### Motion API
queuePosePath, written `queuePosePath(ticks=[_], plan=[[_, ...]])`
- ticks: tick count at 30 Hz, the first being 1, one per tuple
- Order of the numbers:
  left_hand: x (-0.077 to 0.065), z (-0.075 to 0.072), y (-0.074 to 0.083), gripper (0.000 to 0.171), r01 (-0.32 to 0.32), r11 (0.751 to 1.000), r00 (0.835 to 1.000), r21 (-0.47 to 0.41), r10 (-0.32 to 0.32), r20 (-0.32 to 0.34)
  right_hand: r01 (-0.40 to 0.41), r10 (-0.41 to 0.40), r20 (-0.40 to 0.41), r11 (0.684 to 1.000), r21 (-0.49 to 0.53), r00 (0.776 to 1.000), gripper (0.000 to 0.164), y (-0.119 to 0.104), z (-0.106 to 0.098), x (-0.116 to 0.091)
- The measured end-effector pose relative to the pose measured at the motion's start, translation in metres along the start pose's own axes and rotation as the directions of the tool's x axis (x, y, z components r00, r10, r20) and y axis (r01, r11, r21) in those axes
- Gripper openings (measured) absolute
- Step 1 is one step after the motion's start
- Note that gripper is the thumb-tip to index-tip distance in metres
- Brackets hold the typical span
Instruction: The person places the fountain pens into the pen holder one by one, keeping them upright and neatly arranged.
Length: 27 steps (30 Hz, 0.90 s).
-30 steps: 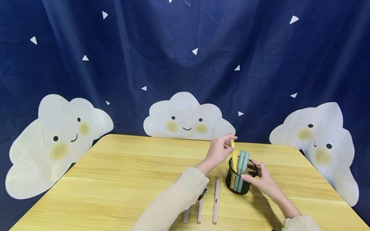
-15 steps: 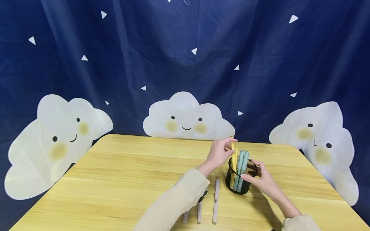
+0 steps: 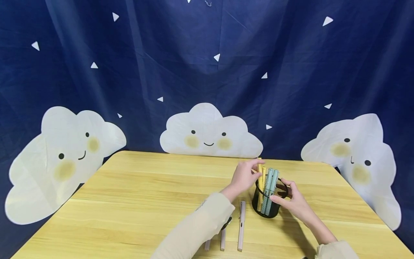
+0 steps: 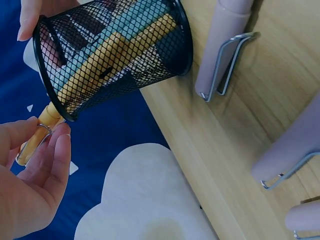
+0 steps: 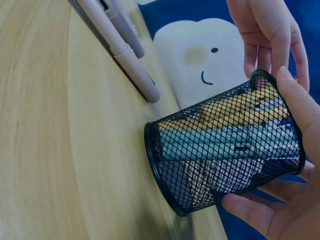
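My left hand (image 3: 243, 177) pinches a yellow pen (image 4: 48, 116) near its clip end, between thumb and fingers. The pen stands with its lower length inside a black mesh pen holder (image 3: 274, 211). Beside it in the holder are another yellow pen (image 3: 264, 170) and two teal pens (image 3: 275, 177), all upright. On the holder's right side, my right hand (image 3: 295, 204) grips the rim, thumb in front and fingers behind. Through the mesh in the right wrist view, the yellow and teal barrels lie side by side.
Left of the holder, a pale pink pen (image 3: 241, 226) lies on the wooden table (image 3: 129, 201). Two more pink pens (image 3: 223, 241) are partly hidden under the left sleeve (image 3: 200, 223). A dark blue curtain (image 3: 194, 82) with cloud prints hangs behind the table.
My left hand has moved down, lowering the yellow pen deeper into the holder. The right hand and the holder have stayed in place.
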State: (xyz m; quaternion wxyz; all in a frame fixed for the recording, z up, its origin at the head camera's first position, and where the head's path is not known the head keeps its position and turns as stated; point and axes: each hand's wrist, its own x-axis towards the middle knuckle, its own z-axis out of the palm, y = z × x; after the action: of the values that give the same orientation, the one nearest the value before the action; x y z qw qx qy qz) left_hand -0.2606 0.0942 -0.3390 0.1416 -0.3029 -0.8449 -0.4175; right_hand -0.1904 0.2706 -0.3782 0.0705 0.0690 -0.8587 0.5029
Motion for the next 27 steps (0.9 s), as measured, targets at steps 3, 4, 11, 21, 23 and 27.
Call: queuePosePath(ticks=[3, 4, 11, 21, 23, 27], plan=[[-0.002, 0.000, -0.001, 0.036, -0.006, 0.999, 1.000, 0.038, 0.006, 0.010, 0.007, -0.007, 0.004, 1.000, -0.001, 1.000, 0.070, 0.000, 0.000, 0.000], [-0.002, 0.001, -0.001, 0.036, -0.006, 0.999, 1.000, 0.048, 0.005, 0.014, 0.006, -0.006, 0.005, 1.000, -0.001, 1.000, 0.070, 0.000, -0.001, 0.000], [-0.008, 0.002, -0.003, 0.036, -0.014, 0.996, 0.999, 0.091, 0.010, 0.034, -0.004, 0.004, 0.006, 1.000, -0.009, 1.000, 0.072, 0.001, -0.001, 0.001], [-0.009, 0.004, -0.006, 0.038, -0.036, 0.994, 0.999, 0.106, 0.033, 0.032, 0.012, -0.012, 0.001, 1.000, -0.020, 1.000, 0.071, -0.002, -0.001, 0.001], [-0.010, 0.006, -0.006, 0.039, -0.035, 0.993, 0.999, 0.112, 0.031, 0.038, 0.011, -0.011, -0.001, 1.000, -0.016, 1.000, 0.071, -0.001, -0.001, 0.001], [-0.012, 0.008, -0.007, 0.040, -0.053, 0.991, 0.998, 0.126, 0.048, 0.042, 0.004, -0.004, 0.005, 1.000, -0.007, 1.000, 0.071, 0.000, 0.000, 0.001]])
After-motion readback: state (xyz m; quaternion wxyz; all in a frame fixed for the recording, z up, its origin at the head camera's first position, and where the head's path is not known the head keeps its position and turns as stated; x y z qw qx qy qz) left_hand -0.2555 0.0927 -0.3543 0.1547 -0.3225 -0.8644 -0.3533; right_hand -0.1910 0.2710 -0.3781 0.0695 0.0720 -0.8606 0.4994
